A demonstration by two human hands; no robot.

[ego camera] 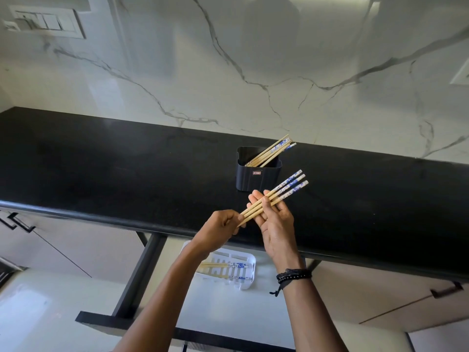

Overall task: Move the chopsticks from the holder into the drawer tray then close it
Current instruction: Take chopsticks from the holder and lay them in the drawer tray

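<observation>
Pinching three chopsticks [286,189] by the tips in the left hand [220,227], thumb-clamped across the right hand [275,224], risks one rolling loose and missing the tray [247,256] below.

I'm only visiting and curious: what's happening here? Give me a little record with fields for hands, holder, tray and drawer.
Hands: left hand pinches the plain ends of three held chopsticks; right hand cradles their middle, thumb on top
Holder: black holder on the counter, leftover chopsticks leaning inside
Tray: white tray with a few stored chopsticks lying flat
Drawer: open drawer below the counter edge, holding the tray
</observation>
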